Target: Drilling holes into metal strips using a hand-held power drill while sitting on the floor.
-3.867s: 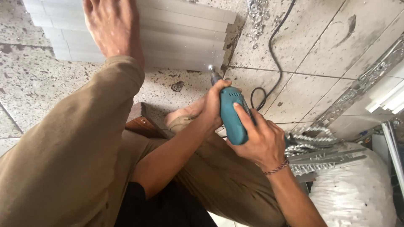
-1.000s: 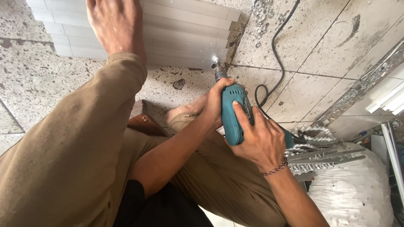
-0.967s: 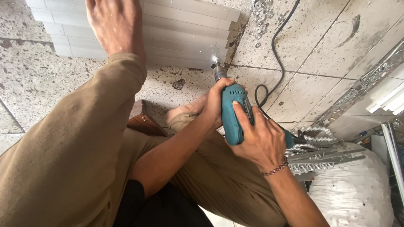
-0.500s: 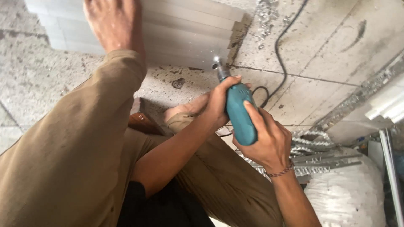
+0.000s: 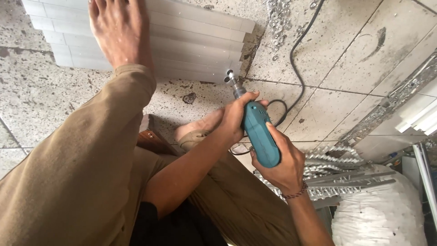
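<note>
On the floor, seated, both hands on the teal rotary tool (image 5: 259, 134): right hand (image 5: 282, 161) wrapped tight round the rear of the body, left hand (image 5: 236, 116) pinching the nose end just behind the collet. Neither hand is free. Tool's long axis runs from my right hand up and away toward the stack of white slats (image 5: 182, 41), bit (image 5: 229, 77) pointing at the stack's near edge; bit sits at that edge, can't tell if it's touching. Left hand is the one nearer the slats, so it steers, right just carries the weight. My bare foot (image 5: 120, 32) is planted on top of the stack, pinning it, well left of the bit. Black cord (image 5: 296, 68) loops off the tool's tail across the speckled floor tiles (image 5: 346, 54), beyond the hands. Metal shavings (image 5: 277, 23) scattered past the stack's right end. To my right: a heap of metal strips (image 5: 346, 175) and a white sack (image 5: 378, 214), apart from the work
</note>
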